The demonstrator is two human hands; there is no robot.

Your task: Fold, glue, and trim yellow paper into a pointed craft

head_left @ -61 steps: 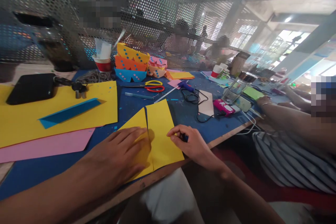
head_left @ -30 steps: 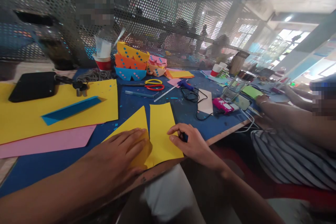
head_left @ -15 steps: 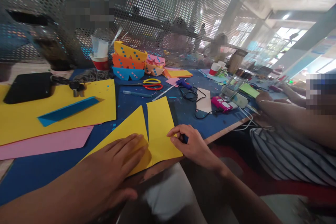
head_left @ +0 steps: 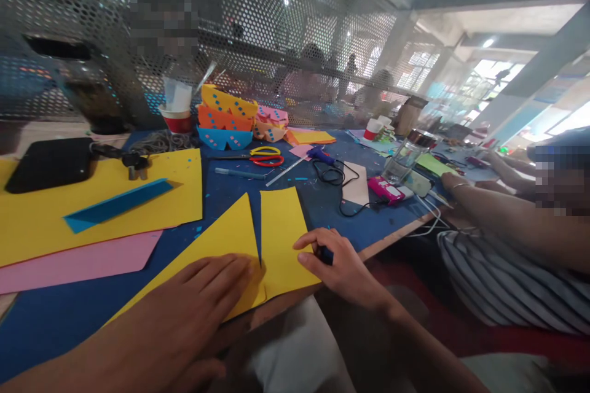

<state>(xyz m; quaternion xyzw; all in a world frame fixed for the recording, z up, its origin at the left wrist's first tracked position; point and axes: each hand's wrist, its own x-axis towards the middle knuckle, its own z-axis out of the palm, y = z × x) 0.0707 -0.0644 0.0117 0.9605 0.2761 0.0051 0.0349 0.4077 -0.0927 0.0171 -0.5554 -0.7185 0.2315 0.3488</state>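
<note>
A yellow paper sheet [head_left: 283, 233] with a slit down from its far edge lies at the table's near edge. My left hand [head_left: 203, 288] rests flat on its left part, fingers stretched out side by side. Over the right edge of the same sheet is my right hand [head_left: 338, 261], loosely curved. Its thumb and index fingertips are apart on the paper; the other fingers are partly hidden. Beyond the sheet lie scissors [head_left: 266, 160] with red and yellow handles, a pen-like tool [head_left: 246, 174] and a clear stick [head_left: 286, 172].
Left are a larger yellow sheet [head_left: 184, 190], a folded blue strip [head_left: 120, 204], pink paper [head_left: 92, 258] and a black phone-like slab [head_left: 50, 163]. Farther back stand stacked paper crowns [head_left: 225, 116]. Right are a glue gun [head_left: 321, 155], a pink device [head_left: 386, 190], a glass bottle [head_left: 405, 156] and a co-worker's arm [head_left: 498, 202].
The whole view has shifted slightly, so the table sits a little lower in it. My left hand has slid slightly towards me on the paper; my right hand keeps nearly the same pose.
</note>
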